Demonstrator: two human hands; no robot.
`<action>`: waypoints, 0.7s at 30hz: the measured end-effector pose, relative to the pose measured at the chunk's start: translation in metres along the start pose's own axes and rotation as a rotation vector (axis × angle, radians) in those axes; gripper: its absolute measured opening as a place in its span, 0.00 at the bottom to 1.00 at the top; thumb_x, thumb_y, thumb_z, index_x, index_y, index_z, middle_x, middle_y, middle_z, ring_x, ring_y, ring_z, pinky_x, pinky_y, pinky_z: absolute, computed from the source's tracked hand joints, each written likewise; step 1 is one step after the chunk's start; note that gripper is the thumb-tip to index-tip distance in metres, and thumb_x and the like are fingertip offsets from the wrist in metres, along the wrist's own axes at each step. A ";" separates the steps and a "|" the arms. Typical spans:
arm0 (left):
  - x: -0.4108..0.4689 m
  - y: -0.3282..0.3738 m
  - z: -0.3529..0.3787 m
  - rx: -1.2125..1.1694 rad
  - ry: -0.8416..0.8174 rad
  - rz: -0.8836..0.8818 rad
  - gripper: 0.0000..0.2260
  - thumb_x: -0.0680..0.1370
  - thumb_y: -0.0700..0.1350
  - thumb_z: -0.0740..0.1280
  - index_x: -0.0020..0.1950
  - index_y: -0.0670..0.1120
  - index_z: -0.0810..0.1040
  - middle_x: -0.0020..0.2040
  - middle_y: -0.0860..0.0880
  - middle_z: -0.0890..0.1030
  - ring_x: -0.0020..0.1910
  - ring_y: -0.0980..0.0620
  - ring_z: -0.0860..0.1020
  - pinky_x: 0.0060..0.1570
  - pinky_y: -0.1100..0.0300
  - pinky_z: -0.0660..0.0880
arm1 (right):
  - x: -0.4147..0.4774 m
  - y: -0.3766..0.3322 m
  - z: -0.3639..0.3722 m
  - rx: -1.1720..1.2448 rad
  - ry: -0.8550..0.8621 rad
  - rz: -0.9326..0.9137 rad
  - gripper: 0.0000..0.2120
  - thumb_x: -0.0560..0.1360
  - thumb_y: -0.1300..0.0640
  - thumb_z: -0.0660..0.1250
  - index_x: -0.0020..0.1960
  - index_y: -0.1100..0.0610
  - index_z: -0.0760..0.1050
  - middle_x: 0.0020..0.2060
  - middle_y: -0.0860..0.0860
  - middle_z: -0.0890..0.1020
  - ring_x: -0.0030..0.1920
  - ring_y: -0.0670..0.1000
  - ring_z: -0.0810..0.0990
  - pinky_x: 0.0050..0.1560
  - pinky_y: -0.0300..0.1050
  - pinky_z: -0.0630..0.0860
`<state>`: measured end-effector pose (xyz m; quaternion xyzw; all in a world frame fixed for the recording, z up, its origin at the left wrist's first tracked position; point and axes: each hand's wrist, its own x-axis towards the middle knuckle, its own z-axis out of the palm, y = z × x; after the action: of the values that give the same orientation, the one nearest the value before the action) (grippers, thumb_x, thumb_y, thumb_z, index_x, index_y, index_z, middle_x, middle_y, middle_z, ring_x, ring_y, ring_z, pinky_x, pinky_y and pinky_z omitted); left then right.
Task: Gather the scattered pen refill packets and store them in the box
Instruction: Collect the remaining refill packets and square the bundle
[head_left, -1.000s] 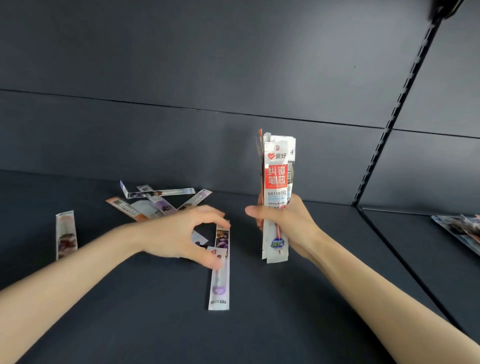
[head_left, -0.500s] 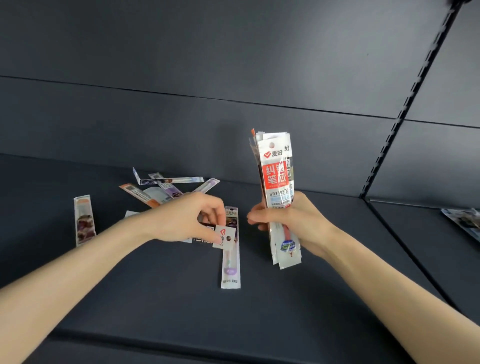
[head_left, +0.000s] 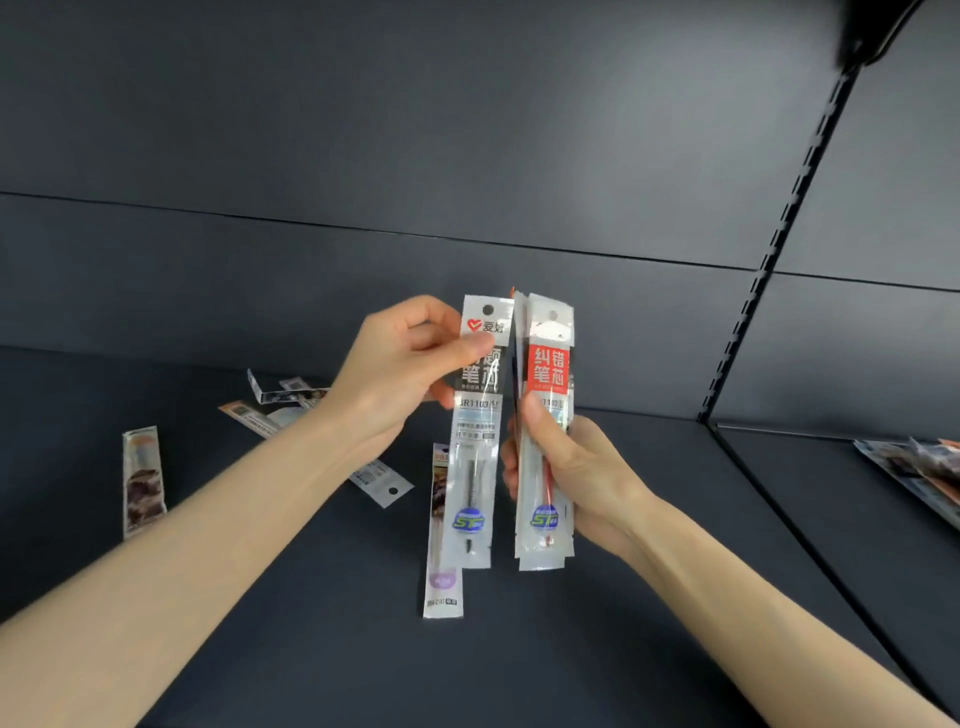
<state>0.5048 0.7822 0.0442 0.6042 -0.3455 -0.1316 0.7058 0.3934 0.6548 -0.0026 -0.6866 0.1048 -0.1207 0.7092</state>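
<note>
Now the left hand (head_left: 400, 374) pinches a black-label refill packet (head_left: 475, 431) upright, just beside the red-fronted bundle (head_left: 545, 431) clamped in the right hand (head_left: 571, 478). Sliding it flush, edges aligned, should keep the bundle tidy; no box shows, and more packets (head_left: 441, 530) lie on the shelf (head_left: 571, 649).

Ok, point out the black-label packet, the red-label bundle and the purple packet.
black-label packet (head_left: 475, 415): head view, printed middle.
red-label bundle (head_left: 549, 369): head view, red label.
purple packet (head_left: 442, 584): head view, lower end.

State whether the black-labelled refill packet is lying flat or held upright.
Upright: the left hand pinches the black-labelled packet near its top, clear of the shelf.
</note>
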 end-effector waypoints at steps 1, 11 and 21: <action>0.001 -0.002 0.002 -0.025 0.004 -0.014 0.06 0.72 0.39 0.72 0.40 0.43 0.75 0.45 0.39 0.83 0.36 0.51 0.79 0.24 0.65 0.71 | 0.000 0.002 0.000 -0.014 -0.006 0.009 0.28 0.64 0.38 0.65 0.50 0.61 0.78 0.42 0.57 0.84 0.41 0.55 0.84 0.46 0.48 0.82; 0.006 -0.004 0.008 0.152 0.007 0.096 0.10 0.72 0.38 0.72 0.46 0.34 0.74 0.45 0.42 0.84 0.39 0.50 0.84 0.27 0.61 0.78 | 0.003 0.003 0.005 -0.121 0.002 -0.114 0.35 0.54 0.27 0.70 0.52 0.50 0.78 0.47 0.50 0.86 0.50 0.51 0.85 0.55 0.49 0.80; 0.009 -0.003 0.013 0.256 0.030 0.217 0.13 0.70 0.44 0.75 0.48 0.43 0.74 0.46 0.46 0.83 0.43 0.54 0.82 0.36 0.62 0.78 | 0.001 -0.004 0.003 -0.192 -0.017 -0.095 0.15 0.69 0.62 0.74 0.54 0.53 0.78 0.42 0.46 0.85 0.46 0.46 0.84 0.46 0.38 0.79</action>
<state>0.5038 0.7657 0.0444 0.6501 -0.4123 -0.0004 0.6383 0.3951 0.6568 0.0017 -0.7567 0.0773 -0.1376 0.6345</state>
